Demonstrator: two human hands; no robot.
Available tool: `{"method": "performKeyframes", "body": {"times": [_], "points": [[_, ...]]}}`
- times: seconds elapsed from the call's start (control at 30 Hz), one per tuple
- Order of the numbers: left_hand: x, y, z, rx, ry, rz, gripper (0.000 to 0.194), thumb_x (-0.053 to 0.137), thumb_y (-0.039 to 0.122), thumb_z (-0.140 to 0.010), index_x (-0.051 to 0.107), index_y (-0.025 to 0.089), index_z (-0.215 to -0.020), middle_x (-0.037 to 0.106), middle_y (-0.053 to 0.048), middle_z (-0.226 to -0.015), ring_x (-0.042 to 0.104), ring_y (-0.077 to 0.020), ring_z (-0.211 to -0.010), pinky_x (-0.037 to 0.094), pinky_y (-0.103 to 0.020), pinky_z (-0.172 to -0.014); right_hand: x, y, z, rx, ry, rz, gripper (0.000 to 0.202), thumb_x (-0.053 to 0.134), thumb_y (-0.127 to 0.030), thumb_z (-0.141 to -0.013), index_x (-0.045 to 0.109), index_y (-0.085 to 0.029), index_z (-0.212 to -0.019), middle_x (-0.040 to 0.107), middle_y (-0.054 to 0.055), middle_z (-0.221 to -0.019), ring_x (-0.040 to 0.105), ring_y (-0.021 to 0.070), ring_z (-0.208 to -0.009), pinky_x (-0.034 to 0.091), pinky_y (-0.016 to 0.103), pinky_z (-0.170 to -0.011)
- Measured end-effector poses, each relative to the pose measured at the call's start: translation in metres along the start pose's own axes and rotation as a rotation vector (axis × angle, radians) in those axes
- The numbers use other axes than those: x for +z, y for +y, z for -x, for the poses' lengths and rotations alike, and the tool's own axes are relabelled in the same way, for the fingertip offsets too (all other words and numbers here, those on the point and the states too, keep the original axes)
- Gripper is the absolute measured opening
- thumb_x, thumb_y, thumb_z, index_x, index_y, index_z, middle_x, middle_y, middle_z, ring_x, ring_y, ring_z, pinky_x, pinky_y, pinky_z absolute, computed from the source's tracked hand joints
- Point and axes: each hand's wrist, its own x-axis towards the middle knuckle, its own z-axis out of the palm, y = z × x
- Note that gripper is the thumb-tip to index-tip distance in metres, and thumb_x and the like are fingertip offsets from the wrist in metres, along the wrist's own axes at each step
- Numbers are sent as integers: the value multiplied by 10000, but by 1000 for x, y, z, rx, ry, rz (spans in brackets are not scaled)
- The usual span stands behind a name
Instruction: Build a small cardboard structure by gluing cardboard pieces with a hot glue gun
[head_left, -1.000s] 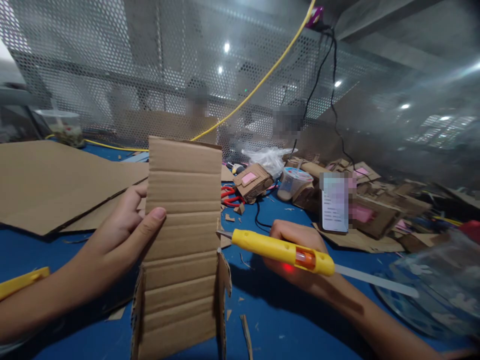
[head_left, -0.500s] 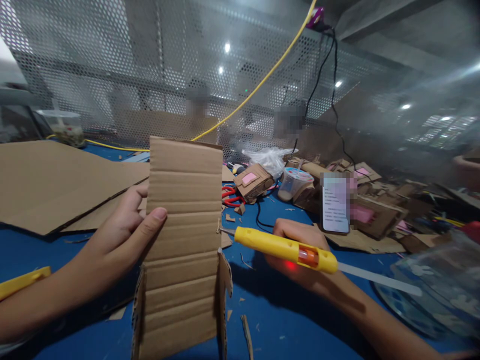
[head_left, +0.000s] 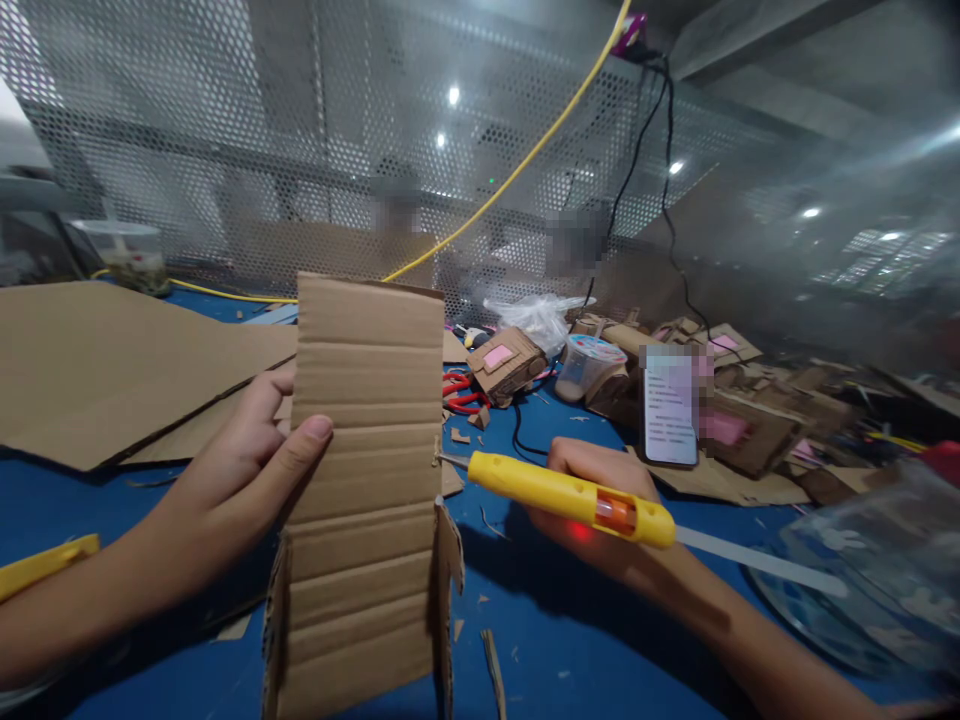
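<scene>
A creased strip of brown cardboard (head_left: 364, 470) stands upright in the middle, with side flaps at its lower part. My left hand (head_left: 259, 460) grips its left edge, thumb across the front and fingers behind. My right hand (head_left: 592, 500) is wrapped round a yellow glue gun (head_left: 540, 485), whose metal tip meets the cardboard's right edge beside a small bead of glue. A white glue stick (head_left: 757, 560) sticks out of the gun's back end, and a red light glows under its body.
Large cardboard sheets (head_left: 112, 370) lie at the left on the blue table (head_left: 555, 640). Red-handled pliers (head_left: 463, 393), a small cardboard box (head_left: 506, 365), a plastic cup (head_left: 589, 368) and a phone (head_left: 670, 410) are behind my right hand. A clear plastic container (head_left: 870, 570) is at the right.
</scene>
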Motion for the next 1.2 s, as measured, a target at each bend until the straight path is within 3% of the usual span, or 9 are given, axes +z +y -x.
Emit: {"method": "performKeyframes", "body": {"times": [0.13,0.33,0.77,1.0,1.2], "points": [[1,1,-2,7,-40,64,555,669,642,-892,524,244,-1251,760,-93,-1261,753,-264,-1122,670,-329,-890,-2,2,1,36,-21,14,295,575,-252,-750,343,-267,-568,424,-69,-486,341,88,-408,222,243,-394],[1,3,1,-87,-112,194,539,702,628,-885,477,276,-1225,783,-89,-1214,803,-250,-940,696,-348,-810,-5,4,2,34,-70,21,301,587,-266,-766,357,-262,-572,445,-64,-487,373,92,-406,233,243,-406],[2,3,2,-61,-70,186,511,712,616,-882,533,280,-1223,780,-70,-1210,790,-261,-1006,690,-359,-857,-8,2,1,25,-107,44,259,563,-229,-737,355,-253,-584,444,-56,-473,391,103,-401,242,253,-408],[-1,0,0,-44,-65,174,554,716,645,-865,531,264,-1223,794,-75,-1164,803,-245,-940,695,-310,-770,-8,0,2,79,-133,13,273,594,-192,-686,344,-258,-598,443,-46,-479,380,126,-405,225,283,-405],[-1,2,2,-70,-79,188,580,733,659,-842,519,267,-1213,800,-77,-1157,804,-249,-939,694,-321,-779,-8,6,1,89,-136,-64,234,623,-258,-703,441,-245,-558,531,-47,-476,448,108,-397,296,238,-402]]}}
